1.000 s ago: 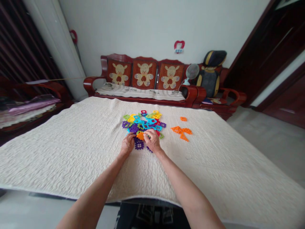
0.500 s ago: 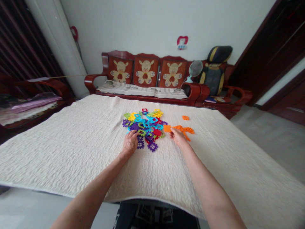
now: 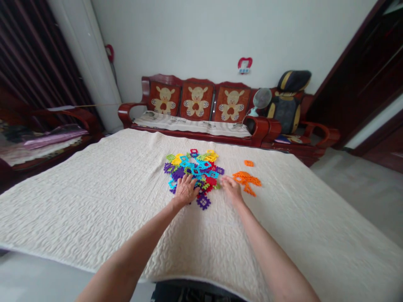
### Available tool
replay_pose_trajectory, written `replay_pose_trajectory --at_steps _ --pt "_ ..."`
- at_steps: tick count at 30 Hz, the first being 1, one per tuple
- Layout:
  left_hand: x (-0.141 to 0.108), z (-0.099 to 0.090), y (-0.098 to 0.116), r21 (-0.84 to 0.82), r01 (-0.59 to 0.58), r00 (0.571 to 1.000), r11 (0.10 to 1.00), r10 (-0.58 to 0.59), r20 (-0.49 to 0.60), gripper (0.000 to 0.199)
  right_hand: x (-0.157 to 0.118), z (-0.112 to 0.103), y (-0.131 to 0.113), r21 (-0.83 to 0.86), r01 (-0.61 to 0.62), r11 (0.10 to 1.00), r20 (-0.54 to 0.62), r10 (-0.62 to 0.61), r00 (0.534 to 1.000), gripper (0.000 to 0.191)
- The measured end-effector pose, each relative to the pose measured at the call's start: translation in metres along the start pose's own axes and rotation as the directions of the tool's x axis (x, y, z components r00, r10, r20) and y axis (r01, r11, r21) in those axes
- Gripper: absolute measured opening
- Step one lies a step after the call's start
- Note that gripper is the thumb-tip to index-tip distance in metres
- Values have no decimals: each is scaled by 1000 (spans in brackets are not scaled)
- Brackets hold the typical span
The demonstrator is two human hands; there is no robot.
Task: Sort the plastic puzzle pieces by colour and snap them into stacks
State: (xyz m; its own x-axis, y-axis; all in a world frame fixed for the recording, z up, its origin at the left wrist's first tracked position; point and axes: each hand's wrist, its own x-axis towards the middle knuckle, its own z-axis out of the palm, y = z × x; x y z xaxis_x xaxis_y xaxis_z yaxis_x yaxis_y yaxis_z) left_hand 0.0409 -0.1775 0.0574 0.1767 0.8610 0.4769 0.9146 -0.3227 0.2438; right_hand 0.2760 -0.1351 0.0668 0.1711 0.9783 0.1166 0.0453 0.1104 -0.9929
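From where I stand, a cream quilted cloth (image 3: 110, 197) covers the broad surface in front of the seated person. Near its middle lies a loose heap of flat, notched-edge plastic pieces (image 3: 205, 165) in blue, purple, red, yellow and green, many overlapping. The left hand (image 3: 186, 188) lies palm down over the near side of the heap, fingers spread and loosely bent, clasping nothing that I can see. A purple square piece with a cross-barred window (image 3: 203, 202) lies just beside it, at the heap's near edge.

The right hand (image 3: 231, 187) is between the heap and a small cluster of orange notched plastic pieces (image 3: 246, 178); its fingers are drawn together — whether anything is pinched there, I cannot tell. A single orange piece (image 3: 248, 163) lies apart, beyond the cluster.

Behind the cloth stands a dark red wooden sofa (image 3: 263, 130) with three brown bear-patterned cushions (image 3: 196, 102) — a pale round fan (image 3: 262, 98) is near its right end.
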Motion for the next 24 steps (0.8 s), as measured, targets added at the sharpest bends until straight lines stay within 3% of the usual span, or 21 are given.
replay_pose_trajectory --at_steps 1,2,4,5,7,11,16,20,24 --pt "1 -1 -5 6 12 1000 1000 -12 6 30 -4 12 3 -134 162 978 83 -152 985 23" --pt "1 -3 -12 11 19 1000 1000 -19 7 27 -8 22 5 -244 333 911 180 -294 939 24" --pt "0 -7 -27 20 22 1000 1000 -21 -2 25 -13 40 9 -382 591 710 342 -486 804 30" --pt "-2 -9 -35 24 24 1000 999 -23 -12 25 -14 46 11 -419 660 623 394 -530 751 32" --pt "-8 -13 -51 20 28 999 999 -27 -38 27 -16 53 16 -476 709 519 437 -560 704 34" --pt "-20 -20 -69 -41 -17 997 999 14 -72 29 -18 54 23 -528 697 485 418 -566 711 33" --pt "-13 -29 -61 -32 13 997 999 -15 -82 27 -20 53 25 -541 687 484 386 -583 715 31" --pt "28 -29 -59 42 46 992 998 -41 -122 27 -17 52 29 -574 650 498 311 -602 736 32" --pt "80 -17 -70 67 112 990 991 -105 -95 25 -11 50 34 -545 638 544 237 -629 740 29"
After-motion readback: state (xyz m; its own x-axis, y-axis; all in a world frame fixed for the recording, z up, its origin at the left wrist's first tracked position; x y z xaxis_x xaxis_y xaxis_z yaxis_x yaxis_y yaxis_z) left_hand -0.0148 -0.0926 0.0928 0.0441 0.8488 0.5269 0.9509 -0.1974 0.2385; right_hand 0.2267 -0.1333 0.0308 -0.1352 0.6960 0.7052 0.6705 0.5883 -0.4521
